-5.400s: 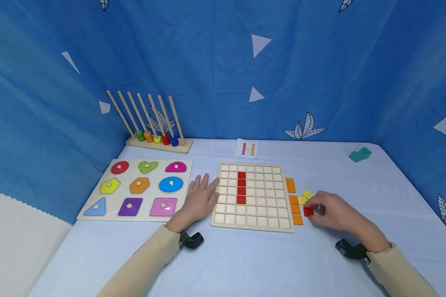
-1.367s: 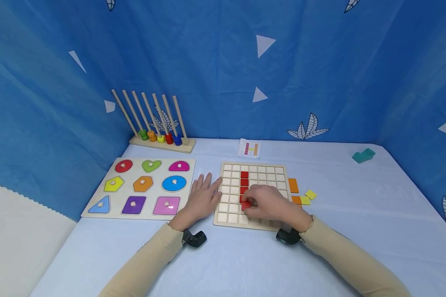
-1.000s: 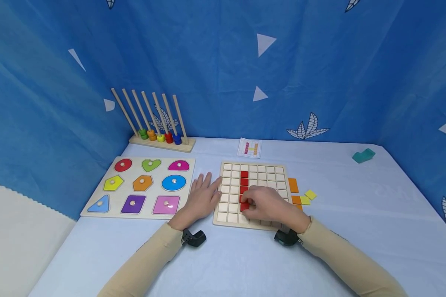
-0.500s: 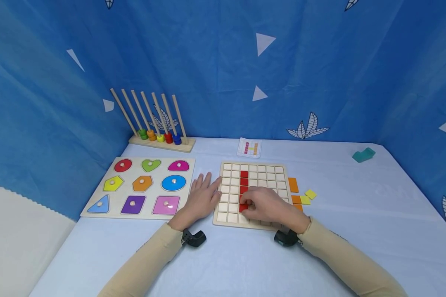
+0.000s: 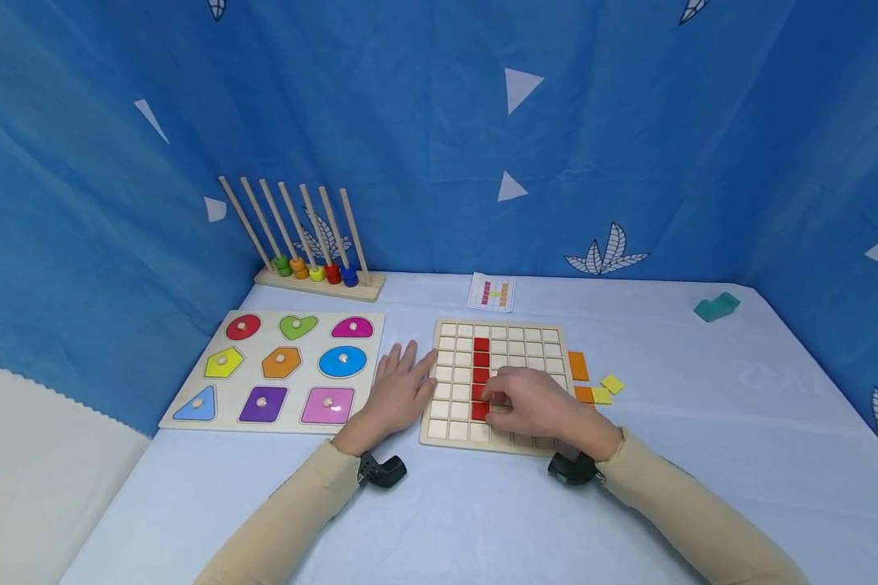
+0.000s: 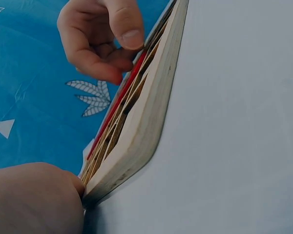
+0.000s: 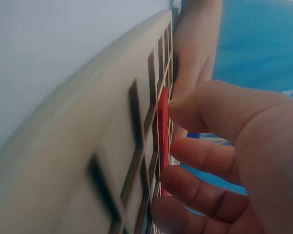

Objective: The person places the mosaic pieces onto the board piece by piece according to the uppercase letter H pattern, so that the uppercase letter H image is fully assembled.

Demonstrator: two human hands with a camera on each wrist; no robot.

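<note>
A wooden grid board [image 5: 458, 428] lies mid-table, with a column of several red tiles [image 5: 480, 359] set in one of its columns. My right hand [image 5: 530, 400] hovers over the board beside the lowest red tile [image 5: 479, 411]. In the right wrist view the thumb [image 7: 195, 105] is close to a red tile [image 7: 163, 109], and a gap separates it from the loosely bent fingers; no tile sits between them. My left hand [image 5: 391, 396] lies with spread, straight fingers at the board's left edge, touching it. Its fingertips are mostly hidden in the left wrist view.
Orange tiles [image 5: 578, 366] and yellow tiles [image 5: 612, 383] lie right of the board, partly behind the right hand. A pattern card [image 5: 492, 292] is behind it. Leftward are a knobbed shape puzzle [image 5: 307, 333] and a peg stand [image 5: 318, 287]. A teal piece [image 5: 717, 307] lies far right.
My right hand brought a red tile from the right side into the column's lower end, adjusted it there, and has now drawn slightly right, off it. The left hand stays at the edge.
</note>
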